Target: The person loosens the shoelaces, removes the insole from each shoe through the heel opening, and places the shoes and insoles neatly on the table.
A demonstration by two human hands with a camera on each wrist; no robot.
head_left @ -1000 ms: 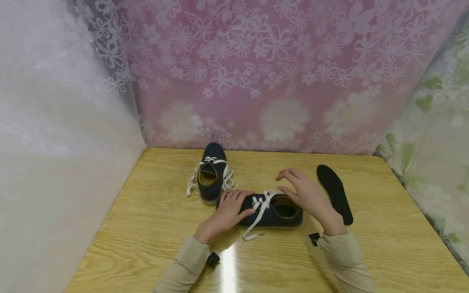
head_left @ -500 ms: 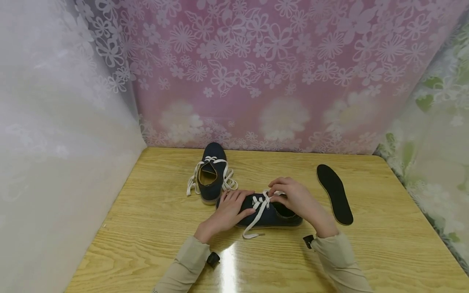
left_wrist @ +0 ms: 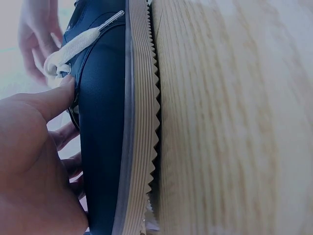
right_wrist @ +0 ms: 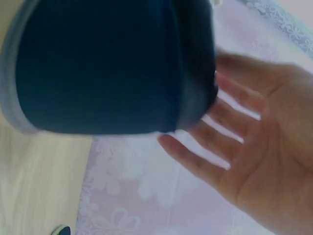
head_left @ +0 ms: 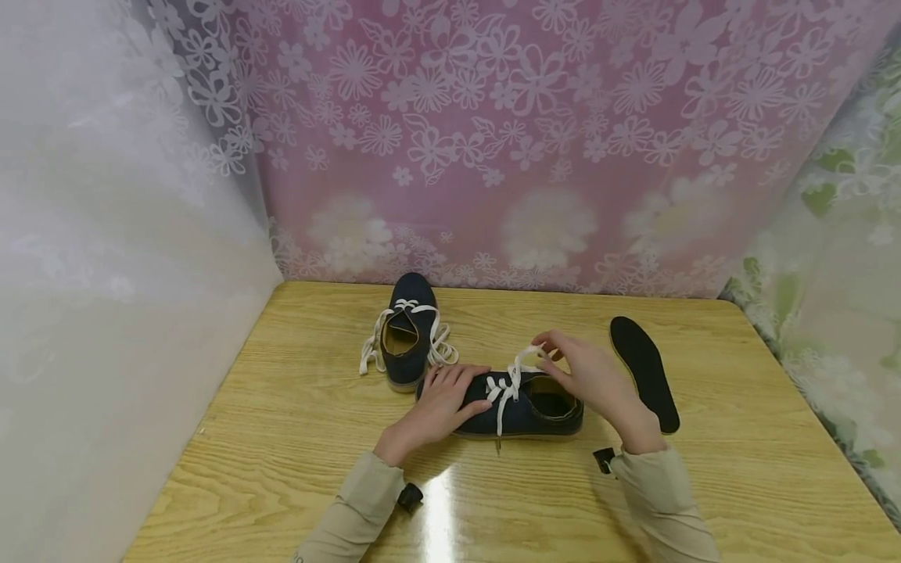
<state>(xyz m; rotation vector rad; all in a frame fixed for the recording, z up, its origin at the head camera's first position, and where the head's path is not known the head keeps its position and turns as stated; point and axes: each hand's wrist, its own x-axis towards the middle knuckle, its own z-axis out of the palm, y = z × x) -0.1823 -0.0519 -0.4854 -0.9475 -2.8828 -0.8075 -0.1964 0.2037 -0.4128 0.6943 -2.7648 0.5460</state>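
A navy sneaker [head_left: 531, 421] with white laces lies sideways on the wooden table, toe to the left. Over its toe end my left hand [head_left: 438, 408] grips it, thumb on the near side and fingers across the far side. The left wrist view shows that thumb pressing the dark upper [left_wrist: 103, 103] above the ridged sole. My right hand [head_left: 598, 379] pinches a white shoelace [head_left: 522, 361] above the shoe's opening, pulling it up from the knot. In the right wrist view the shoe's heel [right_wrist: 107, 68] hides the right fingertips.
A second navy sneaker [head_left: 412, 291] with loose white laces stands behind, toe pointing away, close to the first shoe's toe. A black insole [head_left: 646, 377] lies to the right, beyond my right hand. A flowered pink curtain [head_left: 450, 156] hangs along the table's back edge.
My right hand went left to the laces, then came back right with a lace pinched. The lace's near end has drawn up against the shoe's side. My left hand stayed put.
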